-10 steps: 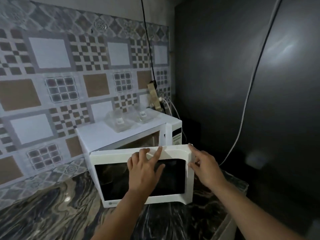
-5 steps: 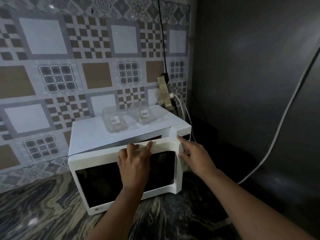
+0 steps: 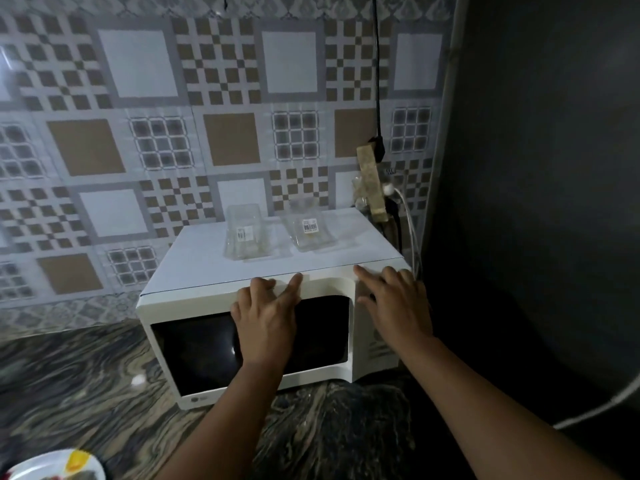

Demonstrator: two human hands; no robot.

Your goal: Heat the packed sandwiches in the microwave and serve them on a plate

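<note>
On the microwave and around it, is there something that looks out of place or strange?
Two clear plastic packs lie on top of the microwave, not inside it. Both hands press flat on its front with the door shut. Nothing looks spilled or damaged.

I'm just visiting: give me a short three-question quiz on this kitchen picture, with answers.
1. True or false: the white microwave oven has its door shut.
2. How many clear plastic sandwich packs lie on top of it?
3. Which hand lies flat on the door's dark window: A left hand, B right hand?

Key: 1 true. 2 two: left pack, right pack. 3 A.
</note>
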